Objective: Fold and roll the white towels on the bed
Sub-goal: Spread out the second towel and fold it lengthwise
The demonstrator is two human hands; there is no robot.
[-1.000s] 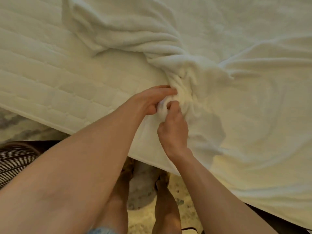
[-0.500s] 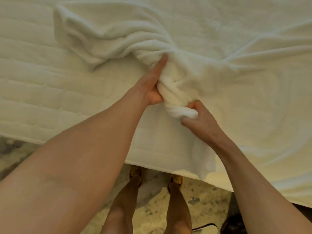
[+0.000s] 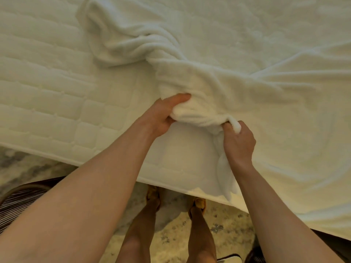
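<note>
**A:** What takes up most of the view?

**B:** The bed [image 3: 47,92], with a quilted white top. Its near edge slants down from left to right.

**A:** And the towel?

**B:** The white towel [image 3: 199,76] lies on the bed, close to that near edge. Its middle is gathered into a thick twisted bunch. One crumpled end lies further in on the bed. More white cloth spreads over the bed's right part and drapes over the edge. I cannot tell whether that is the same towel or a second one.

**A:** Below the bed?

**B:** A mottled floor [image 3: 171,234], and a dark striped thing [image 3: 19,198] to the left, too cropped to identify.

**A:** The hands?

**B:** Both are over the bed's near part, on the bunch. The left hand [image 3: 159,118] grips its left end, with the thumb lying on top and the fingers curled underneath. The right hand [image 3: 238,143] pinches the right end in curled fingers, and a tuft of towel pokes out above them.

**A:** Anything smaller?

**B:** Yellowish slippers [image 3: 199,203] on the person's feet, just under the bed's edge.
</note>
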